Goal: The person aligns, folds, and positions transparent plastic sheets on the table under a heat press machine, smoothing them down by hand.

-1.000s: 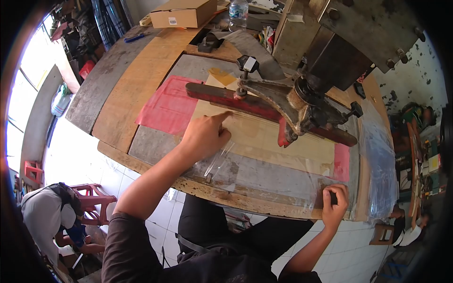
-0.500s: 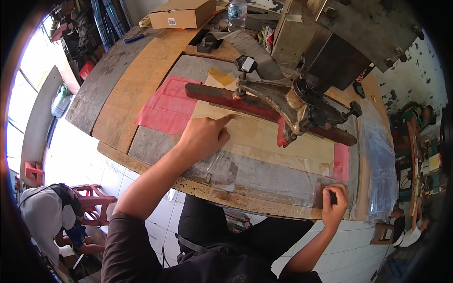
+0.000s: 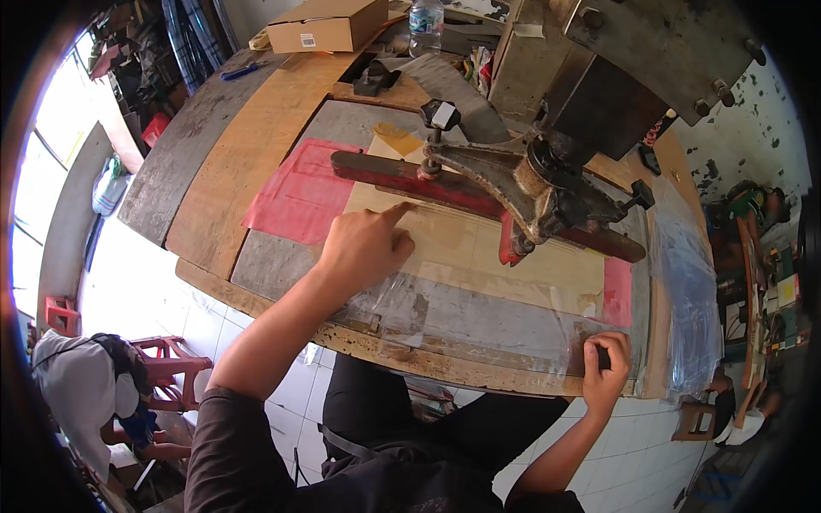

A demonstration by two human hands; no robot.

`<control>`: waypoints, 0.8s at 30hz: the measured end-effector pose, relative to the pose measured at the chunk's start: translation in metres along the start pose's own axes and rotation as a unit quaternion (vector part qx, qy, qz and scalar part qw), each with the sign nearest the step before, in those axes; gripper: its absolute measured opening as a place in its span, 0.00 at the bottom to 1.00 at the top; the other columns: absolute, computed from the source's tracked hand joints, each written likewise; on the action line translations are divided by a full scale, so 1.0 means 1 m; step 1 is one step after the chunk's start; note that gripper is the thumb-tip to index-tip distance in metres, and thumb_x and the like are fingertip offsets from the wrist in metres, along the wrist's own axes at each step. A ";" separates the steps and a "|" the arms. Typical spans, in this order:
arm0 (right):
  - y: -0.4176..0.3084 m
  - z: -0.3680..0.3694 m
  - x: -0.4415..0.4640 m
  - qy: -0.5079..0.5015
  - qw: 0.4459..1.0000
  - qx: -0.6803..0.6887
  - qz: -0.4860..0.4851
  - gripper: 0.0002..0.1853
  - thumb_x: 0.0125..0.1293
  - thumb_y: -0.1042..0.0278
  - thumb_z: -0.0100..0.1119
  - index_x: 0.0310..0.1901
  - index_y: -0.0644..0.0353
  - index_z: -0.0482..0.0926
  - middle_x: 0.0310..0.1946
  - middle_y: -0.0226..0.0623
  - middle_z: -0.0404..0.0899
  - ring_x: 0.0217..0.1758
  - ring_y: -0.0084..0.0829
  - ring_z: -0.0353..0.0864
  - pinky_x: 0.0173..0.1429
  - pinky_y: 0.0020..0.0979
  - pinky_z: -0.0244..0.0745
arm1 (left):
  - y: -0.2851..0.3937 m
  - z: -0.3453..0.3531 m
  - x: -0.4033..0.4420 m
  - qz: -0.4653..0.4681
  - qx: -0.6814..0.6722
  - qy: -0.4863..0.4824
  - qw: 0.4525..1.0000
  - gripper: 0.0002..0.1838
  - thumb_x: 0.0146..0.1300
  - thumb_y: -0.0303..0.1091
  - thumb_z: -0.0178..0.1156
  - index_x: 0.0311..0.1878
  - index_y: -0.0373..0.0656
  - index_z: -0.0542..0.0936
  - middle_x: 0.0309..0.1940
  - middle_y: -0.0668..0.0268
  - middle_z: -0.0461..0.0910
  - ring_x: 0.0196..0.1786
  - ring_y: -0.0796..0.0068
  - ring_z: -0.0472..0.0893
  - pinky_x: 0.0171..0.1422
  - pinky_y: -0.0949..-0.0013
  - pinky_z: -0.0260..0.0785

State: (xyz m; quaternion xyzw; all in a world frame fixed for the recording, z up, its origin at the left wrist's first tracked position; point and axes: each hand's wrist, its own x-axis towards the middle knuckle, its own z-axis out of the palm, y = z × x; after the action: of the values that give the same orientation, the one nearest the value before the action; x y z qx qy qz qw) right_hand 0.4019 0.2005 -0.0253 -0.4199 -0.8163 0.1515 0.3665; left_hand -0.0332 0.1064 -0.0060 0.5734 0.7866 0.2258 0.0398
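Note:
My left hand [image 3: 363, 246] rests at the left part of a cream sheet [image 3: 479, 252], its index finger stretched toward the long red and dark bar [image 3: 410, 178] of a press. What lies under its curled fingers, if anything, is hidden. At the table's front right edge is my right hand [image 3: 605, 368], its fingers curled to the thumb beside thin clear plastic [image 3: 560, 333]. Nothing can be made out in its grip. Pink sheet [image 3: 299, 192] shows left of the cream sheet, with another pink part [image 3: 617, 291] at the right.
The press head [image 3: 547, 171] stands over the table's right half. A cardboard box [image 3: 329, 26], a water bottle [image 3: 426, 30] and a blue pen [image 3: 239, 72] are at the back. Clear plastic sheets [image 3: 688, 308] hang at the right edge. A person [image 3: 81, 389] is at lower left by a red stool [image 3: 171, 372].
My left hand has shifted very slightly left, its index finger still stretched toward the bar. My right hand stays in place. The camera view has moved slightly.

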 end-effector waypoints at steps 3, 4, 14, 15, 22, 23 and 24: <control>0.000 0.000 0.000 0.001 1.000 -0.001 0.002 0.05 0.68 0.73 0.72 0.38 0.64 0.84 0.41 0.39 0.85 0.48 0.42 0.83 0.58 0.42 0.76 | 0.000 -0.001 0.000 -0.005 0.008 -0.004 1.000 0.30 0.65 0.40 0.62 0.72 0.50 0.85 0.22 0.50 0.83 0.30 0.47 0.86 0.42 0.44 0.80; 0.000 0.000 0.000 0.001 1.000 0.001 0.001 0.05 0.68 0.73 0.72 0.39 0.64 0.84 0.41 0.39 0.85 0.48 0.42 0.82 0.58 0.42 0.76 | 0.000 -0.002 0.000 -0.004 0.008 -0.006 1.000 0.30 0.65 0.39 0.62 0.72 0.50 0.85 0.22 0.50 0.83 0.30 0.47 0.86 0.42 0.45 0.80; 0.001 0.000 0.000 -0.002 1.000 0.006 0.005 0.06 0.69 0.73 0.72 0.39 0.64 0.84 0.41 0.39 0.85 0.48 0.43 0.82 0.57 0.42 0.76 | -0.015 0.012 0.001 0.124 0.005 0.046 0.991 0.29 0.69 0.39 0.62 0.73 0.45 0.83 0.20 0.52 0.82 0.27 0.48 0.85 0.38 0.47 0.79; 0.002 0.000 0.000 -0.004 1.000 0.007 0.004 0.06 0.69 0.73 0.72 0.39 0.64 0.84 0.41 0.39 0.85 0.48 0.42 0.82 0.57 0.42 0.76 | -0.010 0.009 0.000 0.092 0.022 0.032 0.995 0.29 0.69 0.40 0.62 0.73 0.44 0.83 0.20 0.52 0.81 0.27 0.48 0.85 0.38 0.47 0.79; 0.002 0.000 -0.001 -0.002 1.000 0.006 0.003 0.06 0.69 0.72 0.72 0.39 0.65 0.84 0.41 0.39 0.85 0.48 0.42 0.82 0.58 0.41 0.76 | -0.006 0.005 -0.002 0.043 0.047 0.012 0.998 0.29 0.70 0.40 0.61 0.72 0.43 0.84 0.19 0.51 0.81 0.27 0.48 0.85 0.38 0.47 0.79; 0.002 0.000 -0.001 -0.002 1.000 0.007 0.003 0.06 0.69 0.72 0.72 0.39 0.65 0.84 0.41 0.39 0.85 0.48 0.42 0.82 0.58 0.41 0.76 | -0.010 0.008 -0.002 0.043 0.047 0.013 0.998 0.29 0.70 0.40 0.61 0.72 0.43 0.84 0.19 0.51 0.81 0.27 0.48 0.85 0.38 0.47 0.79; 0.002 0.000 -0.001 -0.002 1.000 0.007 0.003 0.06 0.69 0.72 0.72 0.39 0.65 0.84 0.41 0.39 0.85 0.48 0.42 0.82 0.58 0.41 0.76 | -0.015 0.012 -0.001 0.086 0.033 0.033 0.995 0.29 0.70 0.40 0.61 0.72 0.45 0.83 0.20 0.51 0.81 0.27 0.48 0.85 0.38 0.46 0.79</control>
State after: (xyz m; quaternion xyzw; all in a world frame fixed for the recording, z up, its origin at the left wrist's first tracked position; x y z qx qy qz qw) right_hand 0.4033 0.2013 -0.0269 -0.4197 -0.8147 0.1590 0.3673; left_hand -0.0425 0.1059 -0.0230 0.6318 0.7425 0.2209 -0.0251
